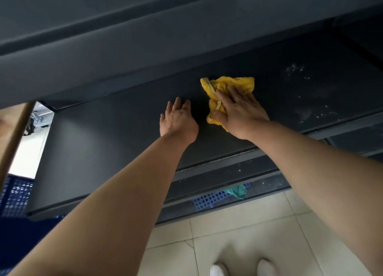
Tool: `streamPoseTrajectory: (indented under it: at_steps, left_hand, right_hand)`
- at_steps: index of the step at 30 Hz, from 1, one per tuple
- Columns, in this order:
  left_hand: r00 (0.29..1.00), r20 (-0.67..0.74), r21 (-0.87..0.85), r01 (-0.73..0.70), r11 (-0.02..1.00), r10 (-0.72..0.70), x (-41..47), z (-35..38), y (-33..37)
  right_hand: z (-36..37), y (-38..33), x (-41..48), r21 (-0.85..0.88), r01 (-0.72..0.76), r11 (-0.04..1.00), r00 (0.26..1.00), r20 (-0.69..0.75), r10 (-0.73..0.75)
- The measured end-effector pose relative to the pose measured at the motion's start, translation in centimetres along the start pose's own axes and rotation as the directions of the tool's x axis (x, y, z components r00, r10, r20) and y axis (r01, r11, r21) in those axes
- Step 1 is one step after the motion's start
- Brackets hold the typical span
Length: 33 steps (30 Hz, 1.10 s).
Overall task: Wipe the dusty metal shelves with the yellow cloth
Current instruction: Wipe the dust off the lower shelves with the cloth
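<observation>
Both your bare arms reach forward, nearly straight. Your left hand point(178, 118) is palm down, fingers loosely spread, holding nothing. Just to its right, your right hand point(240, 111) lies flat, fingers straight, thumb stretched out leftward, pressing on the yellow cloth point(228, 84)

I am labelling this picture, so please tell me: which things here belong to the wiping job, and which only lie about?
Job: yellow cloth, right hand pressing it flat, left hand open beside it, metal shelf, dust specks to the right.
Lying about: blue perforated crate, green rag by it, wooden pole at left.
</observation>
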State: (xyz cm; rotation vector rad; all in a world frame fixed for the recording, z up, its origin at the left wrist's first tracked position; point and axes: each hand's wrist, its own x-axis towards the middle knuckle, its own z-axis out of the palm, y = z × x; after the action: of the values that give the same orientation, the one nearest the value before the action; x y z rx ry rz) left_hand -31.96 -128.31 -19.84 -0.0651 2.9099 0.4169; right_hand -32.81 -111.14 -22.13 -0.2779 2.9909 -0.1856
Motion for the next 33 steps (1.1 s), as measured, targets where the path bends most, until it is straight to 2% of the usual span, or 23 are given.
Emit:
streamPoseTrajectory:
  at_steps: [9, 15, 23, 29, 33]
  left_hand:
    - [0.999, -0.019, -0.006, -0.039, 0.999, 0.039, 2.4, 0.1, 1.4]
    - [0.995, 0.094, 0.035, 0.028, 0.999, -0.032, 3.1, 0.1, 6.1]
    - [0.987, 0.149, 0.103, 0.046, 0.994, -0.061, 3.7, 1.2, 13.2]
    - [0.987, 0.156, 0.114, -0.046, 0.992, 0.028, 4.8, 2.0, 17.6]
    - [0.992, 0.129, 0.174, -0.018, 0.985, -0.005, 5.4, 2.9, 19.0]
  right_hand:
    - [-0.9, -0.4, 5.4, -0.029, -0.046, 0.999, 0.999, 0.004, 0.047]
    - [-1.5, 0.8, 5.2, -0.053, -0.062, 0.997, 0.996, 0.056, 0.065]
    - [-3.5, 9.0, 5.1, 0.015, -0.106, 0.994, 0.994, 0.021, 0.106]
    - [-4.1, 15.6, 5.2, 0.028, -0.148, 0.989, 0.989, -0.013, 0.149]
    - [-4.6, 20.0, 4.9, 0.034, -0.192, 0.981, 0.981, -0.028, 0.193]
